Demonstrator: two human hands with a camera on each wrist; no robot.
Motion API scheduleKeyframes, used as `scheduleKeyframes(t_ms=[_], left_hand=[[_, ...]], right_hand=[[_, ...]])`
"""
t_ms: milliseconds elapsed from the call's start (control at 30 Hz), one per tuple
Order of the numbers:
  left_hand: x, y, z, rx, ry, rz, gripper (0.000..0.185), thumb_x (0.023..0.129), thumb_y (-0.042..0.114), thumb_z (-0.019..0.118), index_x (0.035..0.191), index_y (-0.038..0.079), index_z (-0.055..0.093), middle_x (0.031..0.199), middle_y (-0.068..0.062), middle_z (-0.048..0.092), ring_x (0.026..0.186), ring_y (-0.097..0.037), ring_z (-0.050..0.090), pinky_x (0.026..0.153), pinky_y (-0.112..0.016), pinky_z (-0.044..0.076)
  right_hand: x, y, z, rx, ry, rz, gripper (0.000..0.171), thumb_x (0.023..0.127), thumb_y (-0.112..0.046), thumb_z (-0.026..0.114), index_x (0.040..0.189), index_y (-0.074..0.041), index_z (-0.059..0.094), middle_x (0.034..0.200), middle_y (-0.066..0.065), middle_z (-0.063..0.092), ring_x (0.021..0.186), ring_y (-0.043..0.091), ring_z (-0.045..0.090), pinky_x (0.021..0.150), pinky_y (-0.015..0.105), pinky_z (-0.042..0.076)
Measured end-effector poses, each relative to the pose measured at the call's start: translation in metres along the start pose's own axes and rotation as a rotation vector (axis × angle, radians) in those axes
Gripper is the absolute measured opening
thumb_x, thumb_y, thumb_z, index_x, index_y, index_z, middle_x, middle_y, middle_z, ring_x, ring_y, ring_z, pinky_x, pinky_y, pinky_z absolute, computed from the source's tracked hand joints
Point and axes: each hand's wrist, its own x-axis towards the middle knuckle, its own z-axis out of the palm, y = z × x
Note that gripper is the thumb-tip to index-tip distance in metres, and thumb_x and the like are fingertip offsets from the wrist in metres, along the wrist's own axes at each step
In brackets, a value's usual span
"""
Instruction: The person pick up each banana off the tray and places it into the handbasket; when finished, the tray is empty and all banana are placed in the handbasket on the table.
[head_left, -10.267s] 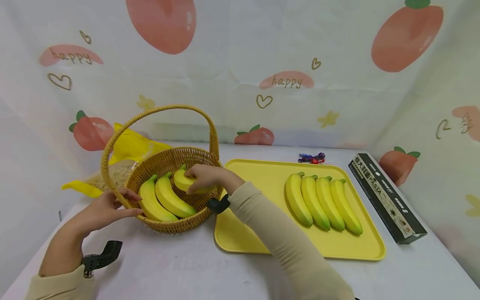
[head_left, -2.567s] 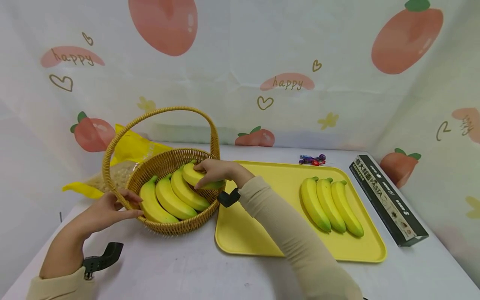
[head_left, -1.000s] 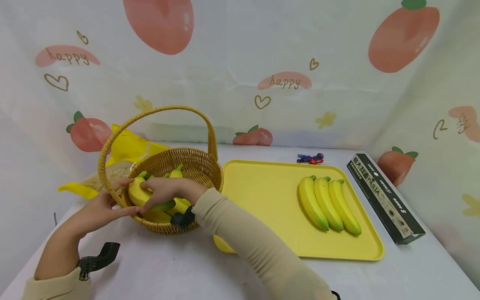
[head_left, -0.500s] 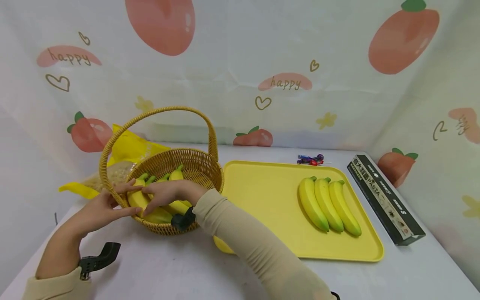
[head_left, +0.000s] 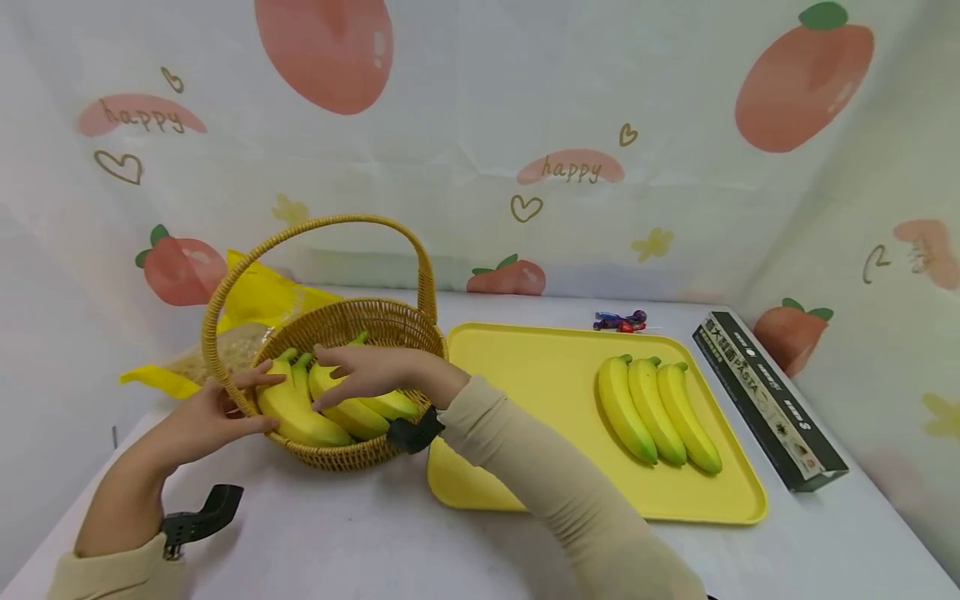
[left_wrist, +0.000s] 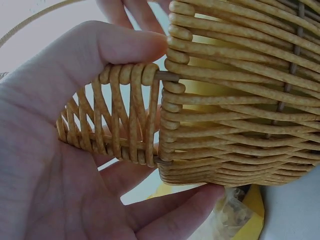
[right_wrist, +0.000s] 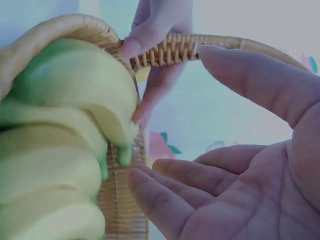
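A wicker basket (head_left: 341, 452) with a tall handle stands left of centre and holds several yellow bananas (head_left: 296, 412) side by side. My left hand (head_left: 253, 404) pinches the basket's near left rim, thumb on top and fingers under the wall. The left wrist view shows this left hand (left_wrist: 150, 120) gripping the basket (left_wrist: 240, 100) rim. My right hand (head_left: 337, 379) hovers open just above the bananas, fingers spread. In the right wrist view the right hand (right_wrist: 195, 145) is empty, palm open, beside the bananas (right_wrist: 65, 130).
A yellow tray (head_left: 525, 383) lies right of the basket, with three bananas (head_left: 656, 408) at its right side. A dark pasta box (head_left: 765, 400) lies beyond the tray. Wrapped candies (head_left: 618, 320) sit at the back. A yellow bag (head_left: 262, 296) lies behind the basket.
My right hand has let go of the banana it laid at the basket's left side and has lifted and drawn back to the right. The left hand keeps its hold on the rim.
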Motion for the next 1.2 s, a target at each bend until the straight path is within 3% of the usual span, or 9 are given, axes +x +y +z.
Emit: scheduleKeyframes(t_ms=[67,133,233,433,667,767,900,1100,1200], left_hand=[[0.000,0.000,0.000,0.001,0.003,-0.005,0.061,0.085,0.024,0.068,0.137,0.002,0.044,0.147,-0.031,0.024,0.108,-0.030,0.056,0.073,-0.016,0.048],[0.000,0.000,0.000,-0.002,0.002,-0.002,0.061,0.085,0.023,0.067,0.137,0.002,0.043,0.148,-0.031,0.022,0.114,-0.045,0.050,0.073,-0.016,0.048],[0.000,-0.001,0.000,-0.004,0.008,0.003,0.060,0.085,0.022,0.068,0.136,0.001,0.044,0.148,-0.030,0.023,0.117,-0.050,0.046,0.075,-0.018,0.047],[0.000,-0.002,0.000,-0.008,0.018,0.008,0.059,0.085,0.021,0.068,0.135,0.001,0.045,0.148,-0.030,0.025,0.117,-0.051,0.045,0.074,-0.015,0.046],[0.001,-0.002,0.001,-0.011,0.007,0.000,0.061,0.085,0.022,0.068,0.136,0.001,0.043,0.149,-0.029,0.022,0.116,-0.050,0.047,0.075,-0.021,0.048],[0.002,-0.001,0.001,-0.014,0.004,-0.003,0.061,0.085,0.023,0.068,0.137,0.002,0.043,0.149,-0.029,0.022,0.117,-0.051,0.045,0.083,-0.037,0.053],[0.002,0.000,0.002,-0.022,-0.003,-0.009,0.062,0.085,0.024,0.067,0.138,0.004,0.042,0.150,-0.029,0.020,0.119,-0.052,0.042,0.091,-0.059,0.044],[0.001,-0.001,0.002,-0.022,-0.007,-0.008,0.061,0.086,0.023,0.067,0.138,0.003,0.042,0.150,-0.029,0.020,0.118,-0.053,0.043,0.090,-0.060,0.044],[0.001,-0.001,0.002,-0.011,-0.002,0.001,0.060,0.086,0.023,0.067,0.137,0.003,0.043,0.150,-0.029,0.021,0.118,-0.052,0.043,0.087,-0.054,0.048]], right_hand=[[-0.008,0.005,-0.002,0.007,0.013,-0.006,0.081,0.091,-0.034,0.058,0.151,-0.017,0.005,0.157,-0.005,0.014,0.139,0.012,0.031,0.110,0.022,0.030],[-0.017,0.011,-0.003,0.023,0.026,-0.015,0.083,0.091,-0.034,0.058,0.151,-0.018,0.003,0.156,-0.004,0.017,0.139,0.012,0.030,0.110,0.023,0.030],[-0.028,0.024,-0.004,0.056,0.047,-0.030,0.083,0.091,-0.033,0.058,0.151,-0.019,0.001,0.156,-0.001,0.020,0.139,0.013,0.029,0.111,0.025,0.030],[-0.055,0.047,-0.009,0.101,0.112,-0.048,0.082,0.091,-0.033,0.058,0.150,-0.018,0.003,0.158,-0.001,0.012,0.141,0.019,0.027,0.114,0.033,0.027],[-0.093,0.071,-0.014,0.121,0.171,-0.067,0.085,0.090,-0.029,0.061,0.150,-0.015,0.002,0.158,-0.001,0.004,0.144,0.019,0.017,0.116,0.035,0.023],[-0.110,0.083,-0.013,0.135,0.200,-0.074,0.084,0.090,-0.027,0.061,0.150,-0.015,0.002,0.159,0.001,0.003,0.144,0.017,0.014,0.116,0.035,0.022],[-0.132,0.102,-0.009,0.169,0.235,-0.053,0.083,0.091,-0.028,0.060,0.150,-0.016,0.003,0.158,0.001,0.005,0.144,0.021,0.015,0.116,0.038,0.022],[-0.162,0.128,0.001,0.221,0.316,-0.034,0.083,0.091,-0.030,0.060,0.150,-0.011,0.006,0.158,0.007,0.007,0.144,0.029,0.013,0.115,0.045,0.022],[-0.175,0.139,0.006,0.256,0.377,-0.027,0.082,0.090,-0.028,0.061,0.150,-0.010,0.008,0.158,0.008,0.007,0.144,0.031,0.013,0.114,0.047,0.021]])
